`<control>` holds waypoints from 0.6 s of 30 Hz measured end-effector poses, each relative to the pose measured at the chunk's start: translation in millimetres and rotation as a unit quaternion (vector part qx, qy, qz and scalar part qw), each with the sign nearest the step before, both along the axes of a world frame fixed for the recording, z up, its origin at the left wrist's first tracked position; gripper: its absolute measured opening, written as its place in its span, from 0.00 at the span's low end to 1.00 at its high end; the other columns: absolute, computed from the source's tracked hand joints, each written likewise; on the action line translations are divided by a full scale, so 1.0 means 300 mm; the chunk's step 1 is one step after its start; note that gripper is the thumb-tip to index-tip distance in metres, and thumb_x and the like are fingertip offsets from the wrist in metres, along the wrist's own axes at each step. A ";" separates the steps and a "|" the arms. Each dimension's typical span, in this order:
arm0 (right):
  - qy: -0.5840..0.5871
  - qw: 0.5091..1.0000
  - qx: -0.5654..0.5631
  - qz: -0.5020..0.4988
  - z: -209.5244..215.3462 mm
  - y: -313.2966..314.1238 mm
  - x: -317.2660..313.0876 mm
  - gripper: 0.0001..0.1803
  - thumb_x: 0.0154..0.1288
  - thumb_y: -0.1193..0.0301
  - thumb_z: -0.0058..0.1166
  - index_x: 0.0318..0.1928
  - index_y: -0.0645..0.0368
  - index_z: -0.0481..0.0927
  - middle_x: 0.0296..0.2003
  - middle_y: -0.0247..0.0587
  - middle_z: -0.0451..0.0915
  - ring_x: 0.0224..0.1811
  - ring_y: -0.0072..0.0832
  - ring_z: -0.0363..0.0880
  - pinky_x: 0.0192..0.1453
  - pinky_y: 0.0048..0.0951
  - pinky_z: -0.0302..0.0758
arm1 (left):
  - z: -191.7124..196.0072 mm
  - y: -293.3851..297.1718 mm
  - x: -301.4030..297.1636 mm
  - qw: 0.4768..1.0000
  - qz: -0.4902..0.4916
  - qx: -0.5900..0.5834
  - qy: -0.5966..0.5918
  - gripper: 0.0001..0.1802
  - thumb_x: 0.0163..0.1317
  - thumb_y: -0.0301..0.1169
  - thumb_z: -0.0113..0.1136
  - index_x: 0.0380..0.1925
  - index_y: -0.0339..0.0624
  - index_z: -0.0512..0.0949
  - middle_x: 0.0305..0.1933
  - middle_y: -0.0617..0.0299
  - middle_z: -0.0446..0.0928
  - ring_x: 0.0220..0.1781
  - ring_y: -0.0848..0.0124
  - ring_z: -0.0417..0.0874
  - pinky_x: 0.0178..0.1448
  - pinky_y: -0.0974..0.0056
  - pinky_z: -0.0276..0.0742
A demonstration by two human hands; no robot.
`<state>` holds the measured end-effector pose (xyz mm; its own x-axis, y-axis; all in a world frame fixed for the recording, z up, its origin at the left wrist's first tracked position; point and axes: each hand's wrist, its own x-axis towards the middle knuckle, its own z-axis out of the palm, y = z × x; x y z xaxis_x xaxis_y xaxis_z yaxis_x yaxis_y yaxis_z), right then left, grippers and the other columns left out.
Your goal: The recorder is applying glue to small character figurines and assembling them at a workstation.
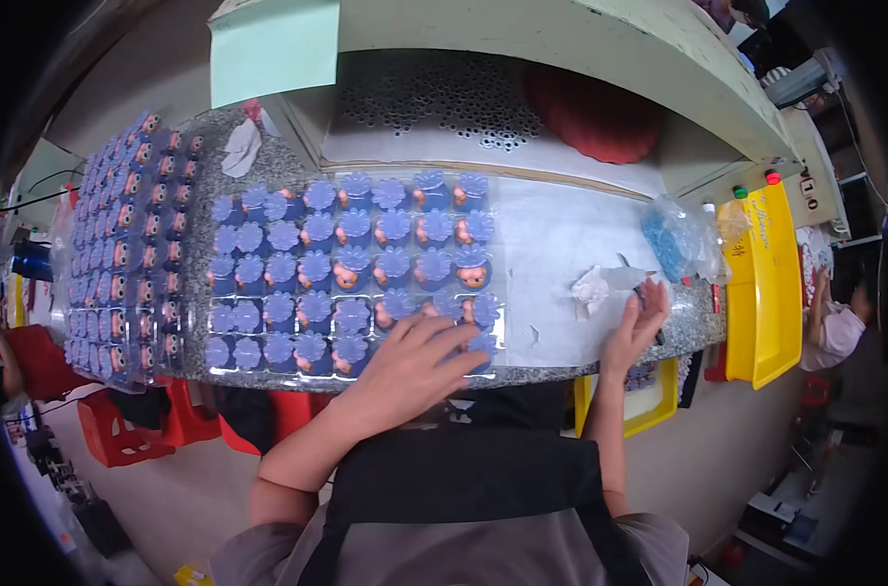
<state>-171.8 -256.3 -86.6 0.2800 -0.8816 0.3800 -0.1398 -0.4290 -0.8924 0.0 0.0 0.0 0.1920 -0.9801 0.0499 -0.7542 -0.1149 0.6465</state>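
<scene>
My left hand (pixel 420 361) reaches over the front right of a clear plastic tray (pixel 497 293), fingers spread and apart, touching or just above the figurines there. The tray holds rows of small figurines (pixel 346 273) with purple scalloped, flower-like tops; some show a pinkish face. My right hand (pixel 639 322) is raised at the right of a white sheet (pixel 547 234), fingers half curled. A thin dark pen-like tool (pixel 660 338) shows on both sides of its fingers and seems tucked in them. Beside that hand lie a crumpled white tissue (pixel 590 291) and a small translucent piece (pixel 628 276).
Stacked trays of similar figurines (pixel 122 264) stand at the left. Yellow bins (pixel 766 293) and a plastic bag with blue contents (pixel 671 244) are at the right. A shelf (pixel 561 29) overhangs the back, with a red round thing (pixel 600 112) beneath. Red stools (pixel 122 430) stand below.
</scene>
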 end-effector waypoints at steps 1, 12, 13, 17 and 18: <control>-0.015 1.000 0.012 0.014 0.014 -0.013 -0.038 0.27 0.59 0.77 0.43 0.59 0.64 0.54 0.56 0.51 0.60 0.56 0.36 0.61 0.60 0.34 0.57 | 0.004 -0.030 -0.057 0.998 -0.024 -0.019 -0.053 0.24 0.48 0.30 0.58 0.49 0.53 0.69 0.56 0.62 0.65 0.60 0.60 0.61 0.63 0.49 0.52; 0.115 0.992 -0.014 0.049 0.002 -0.069 0.036 0.26 0.56 0.79 0.49 0.56 0.62 0.59 0.50 0.45 0.68 0.50 0.29 0.67 0.53 0.26 0.62 | -0.036 -0.105 0.018 0.966 -0.144 -0.033 -0.213 0.20 0.46 0.27 0.52 0.43 0.53 0.74 0.46 0.63 0.69 0.60 0.64 0.62 0.66 0.43 0.44; 0.107 0.993 -0.010 0.056 -0.011 -0.089 0.029 0.26 0.56 0.79 0.49 0.56 0.62 0.59 0.50 0.45 0.68 0.50 0.29 0.67 0.53 0.26 0.62 | -0.026 -0.109 0.024 0.965 -0.166 -0.040 -0.199 0.19 0.46 0.27 0.53 0.41 0.52 0.75 0.44 0.63 0.69 0.58 0.65 0.64 0.66 0.45 0.46; -0.018 0.996 0.047 0.071 -0.032 -0.089 0.008 0.18 0.59 0.79 0.45 0.50 0.65 0.62 0.45 0.47 0.72 0.46 0.26 0.70 0.53 0.23 0.63 | 0.027 -0.084 0.012 0.989 -0.089 -0.087 -0.077 0.18 0.47 0.27 0.57 0.41 0.51 0.76 0.43 0.62 0.70 0.50 0.64 0.68 0.59 0.58 0.59; -0.085 0.990 0.064 0.091 0.006 -0.056 0.008 0.18 0.59 0.79 0.45 0.51 0.66 0.61 0.44 0.46 0.72 0.47 0.27 0.70 0.53 0.24 0.63 | 0.033 -0.074 0.004 0.992 0.005 -0.121 0.037 0.19 0.48 0.27 0.58 0.43 0.51 0.76 0.42 0.60 0.70 0.49 0.64 0.68 0.56 0.62 0.61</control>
<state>-169.3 -273.2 -84.9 0.3806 -0.8663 0.3237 0.0861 -0.3153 -0.9451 1.3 -22.2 9.8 0.2134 -0.9393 0.2686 -0.7031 0.0432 0.7098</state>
